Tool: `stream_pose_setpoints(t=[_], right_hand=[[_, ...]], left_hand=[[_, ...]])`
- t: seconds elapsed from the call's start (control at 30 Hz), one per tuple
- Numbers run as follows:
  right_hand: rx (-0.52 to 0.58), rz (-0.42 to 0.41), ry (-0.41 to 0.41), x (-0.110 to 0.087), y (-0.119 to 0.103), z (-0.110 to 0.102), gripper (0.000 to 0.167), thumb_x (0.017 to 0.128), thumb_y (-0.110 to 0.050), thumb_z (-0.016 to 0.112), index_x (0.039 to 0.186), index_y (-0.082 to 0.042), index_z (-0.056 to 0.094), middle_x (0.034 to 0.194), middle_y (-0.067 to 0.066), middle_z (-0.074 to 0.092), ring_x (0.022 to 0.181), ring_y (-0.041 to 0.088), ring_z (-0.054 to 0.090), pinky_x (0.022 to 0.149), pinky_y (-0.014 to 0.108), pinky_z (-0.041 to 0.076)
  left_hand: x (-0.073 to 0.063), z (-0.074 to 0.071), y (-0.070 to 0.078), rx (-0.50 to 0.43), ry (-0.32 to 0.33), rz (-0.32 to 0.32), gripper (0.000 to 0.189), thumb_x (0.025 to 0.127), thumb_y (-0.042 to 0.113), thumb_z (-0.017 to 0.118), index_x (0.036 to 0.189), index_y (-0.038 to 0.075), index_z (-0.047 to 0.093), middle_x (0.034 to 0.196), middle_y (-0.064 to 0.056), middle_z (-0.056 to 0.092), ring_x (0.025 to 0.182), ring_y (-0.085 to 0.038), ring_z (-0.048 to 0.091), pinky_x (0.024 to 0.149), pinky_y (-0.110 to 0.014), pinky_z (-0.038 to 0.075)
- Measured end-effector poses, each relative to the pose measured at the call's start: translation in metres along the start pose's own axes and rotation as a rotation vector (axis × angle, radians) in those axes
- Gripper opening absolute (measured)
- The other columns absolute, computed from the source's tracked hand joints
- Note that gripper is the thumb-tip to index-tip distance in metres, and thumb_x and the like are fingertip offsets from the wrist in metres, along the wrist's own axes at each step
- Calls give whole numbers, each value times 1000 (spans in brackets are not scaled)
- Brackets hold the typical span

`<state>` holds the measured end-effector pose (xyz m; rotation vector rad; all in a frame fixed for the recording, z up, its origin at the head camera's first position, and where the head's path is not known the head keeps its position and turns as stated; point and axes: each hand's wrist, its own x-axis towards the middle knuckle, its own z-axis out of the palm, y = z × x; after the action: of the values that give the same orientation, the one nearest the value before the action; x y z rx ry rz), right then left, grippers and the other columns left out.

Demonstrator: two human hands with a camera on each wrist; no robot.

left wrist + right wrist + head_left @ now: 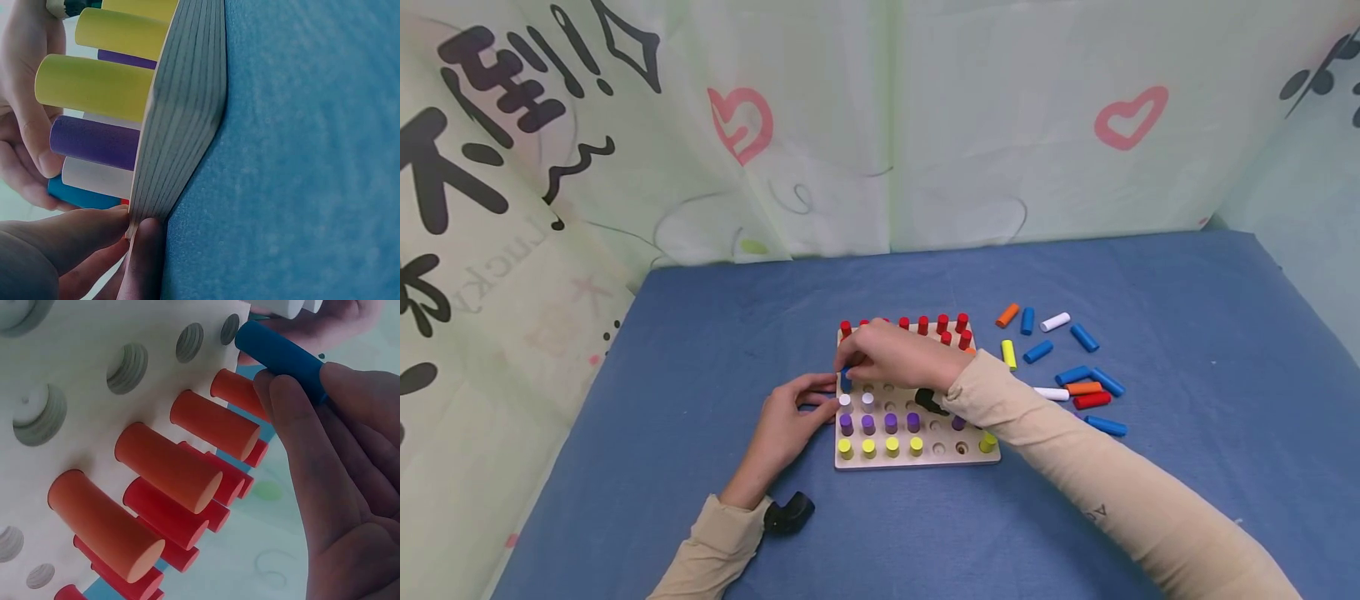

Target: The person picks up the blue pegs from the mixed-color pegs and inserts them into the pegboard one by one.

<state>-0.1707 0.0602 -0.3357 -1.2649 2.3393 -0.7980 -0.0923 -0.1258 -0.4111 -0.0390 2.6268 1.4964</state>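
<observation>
My right hand [895, 350] pinches a blue peg [281, 359] between thumb and fingers over the far-left part of a wooden pegboard [917, 460]. That peg's lower end is close to the end hole [230, 328] of its row and looks apart from it. My left hand [790, 421] rests its fingertips against the board's left edge, seen close in the left wrist view. Around the work stand white pegs [867, 402], purple pegs [891, 424] and yellow pegs [892, 447]. Behind are orange pegs [169, 465] and red pegs [942, 323], partly hidden by my right arm.
Loose pegs lie right of the board: several blue pegs [1084, 337], a yellow peg [1008, 355], a red peg [1092, 400], orange pegs [1007, 315] and white pegs [1056, 322]. A blue cloth [715, 333] covers the table; a printed curtain [985, 167] hangs behind.
</observation>
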Motion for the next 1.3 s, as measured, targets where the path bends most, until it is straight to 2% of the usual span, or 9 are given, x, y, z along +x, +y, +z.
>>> stream_pose_setpoints(t=[0.63,0.9,1.3], right_hand=[[0,70,-46,2,1,2,18,93,-5,67,110,-4,74,102,7,73,89,11,67,83,22,55],[-16,61,-58,3,1,3,18,94,-5,67,110,-5,74,100,6,73,86,10,66,80,21,54],[-74,109,-93,6,-4,8,23,95,-7,65,117,-6,72,109,5,73,100,15,68,90,28,54]], left_hand=[[-1,-1,1,-11,0,0,37,90,12,73,127,7,66,116,-8,70,94,-18,69,82,-32,59],[-1,0,0,-14,0,3,37,90,11,73,126,6,66,116,-8,70,94,-18,69,82,-32,59],[0,0,-1,-31,-5,23,36,91,10,72,126,4,65,115,-10,70,94,-19,69,81,-31,59]])
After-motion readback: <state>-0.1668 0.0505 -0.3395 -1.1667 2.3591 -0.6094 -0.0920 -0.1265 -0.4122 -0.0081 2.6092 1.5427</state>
